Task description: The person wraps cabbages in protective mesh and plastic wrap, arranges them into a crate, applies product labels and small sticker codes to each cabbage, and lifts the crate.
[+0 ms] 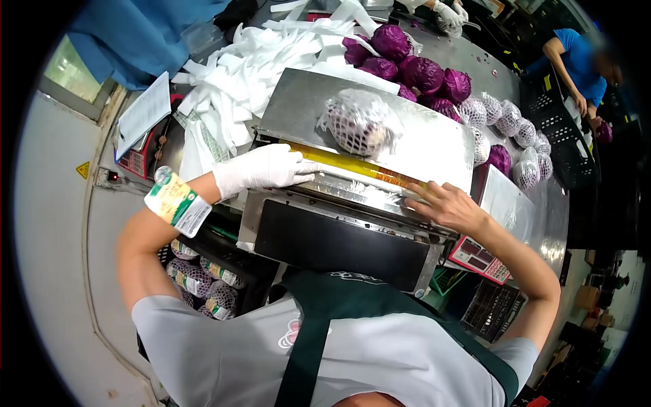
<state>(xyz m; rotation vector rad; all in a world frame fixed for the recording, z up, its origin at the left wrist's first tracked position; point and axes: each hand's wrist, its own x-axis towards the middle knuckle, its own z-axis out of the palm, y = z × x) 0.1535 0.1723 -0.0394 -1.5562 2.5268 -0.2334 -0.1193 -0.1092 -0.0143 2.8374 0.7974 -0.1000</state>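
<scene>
Here, in the middle of the frame, a red cabbage (359, 122) in white net sat on the flat metal top of a wrapping machine (434, 146). Both hands lay lower down, on the film roll (359, 169) at the machine's front edge. The left hand (261, 169), in a white glove, lay flat on the left end of the roll with fingers spread out, gripping nothing. The right hand (447, 205), bare, pressed flat on the right end, fingers open too. A strip of labels (178, 202) was wrapped around the left wrist.

Behind the machine, at the top of the frame, lay a big pile of white nets (251, 68). Beside it sat bare purple cabbages (420, 71), and to the right a row of netted cabbages (508, 119). They rested on a long steel table (553, 217). A small scale (478, 258) with red edges sat at lower right of the machine. At lower left, a black crate (237, 261) held wrapped cabbages (196, 278) with labels.

At upper right, another person in a blue shirt (580, 64) stood by a black basket (563, 132). The floor at left was pale grey.
</scene>
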